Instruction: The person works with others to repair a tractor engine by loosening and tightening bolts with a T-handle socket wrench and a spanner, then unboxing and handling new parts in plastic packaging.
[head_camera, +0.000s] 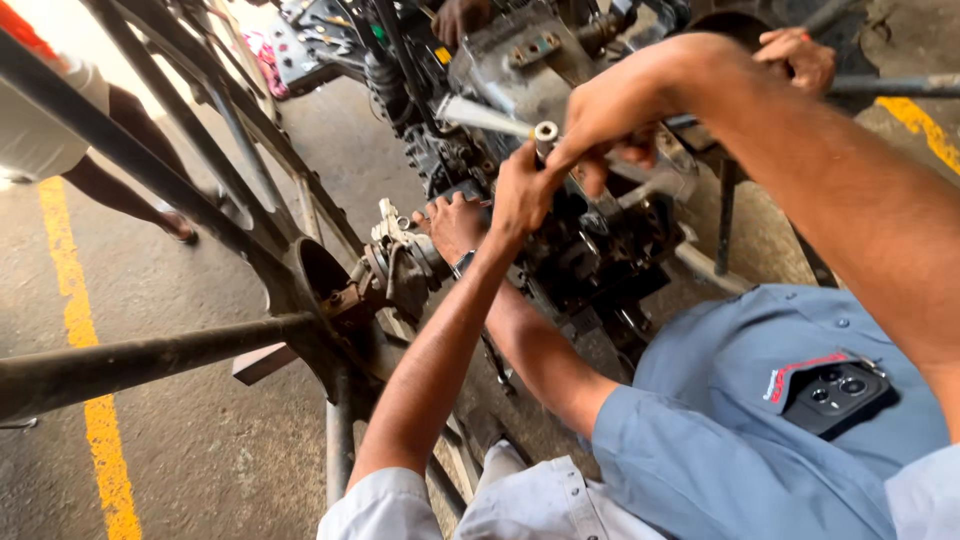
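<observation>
Head view: left hand (520, 195) and right hand (600, 125) both close around a metal socket tool (545, 135) standing upright above the greasy engine block (590, 250), right hand nearer its top.

Greasy dark metal engine block (560, 250), shiny steel socket (545, 132), rough concrete floor (200, 440)

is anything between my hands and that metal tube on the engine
Nothing visible. The left hand and right hand both close on the metal tube from either side. A co-worker's hand rests lower on the engine, clear of it.
</observation>
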